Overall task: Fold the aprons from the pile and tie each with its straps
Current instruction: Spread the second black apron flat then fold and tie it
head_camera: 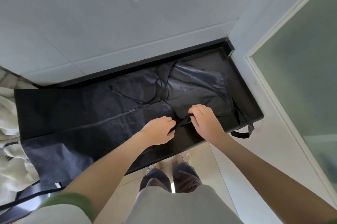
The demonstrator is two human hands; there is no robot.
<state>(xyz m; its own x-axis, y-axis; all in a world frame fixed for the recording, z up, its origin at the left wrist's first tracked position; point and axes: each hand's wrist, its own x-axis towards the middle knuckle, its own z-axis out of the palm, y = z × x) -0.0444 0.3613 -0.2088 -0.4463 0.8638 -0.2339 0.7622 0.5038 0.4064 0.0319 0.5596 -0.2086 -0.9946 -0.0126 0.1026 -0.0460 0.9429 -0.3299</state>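
Rimmed black countertop (243, 85), dark apron (109, 108), pinched strap (182, 123)

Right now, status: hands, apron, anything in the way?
Left hand and right hand both pinch one black strap. Dark apron lies on the counter, not yet tied. Nothing blocks; pale pile sits at left.

An apron (87, 114) lies spread on the table (242, 96) across the frame's middle. My left hand (158, 130) and right hand (206, 121) hold its strap (182, 123) at centre. The pile (11, 114) sits at the left edge, and a second strap (244, 132) hangs off the table's right edge.
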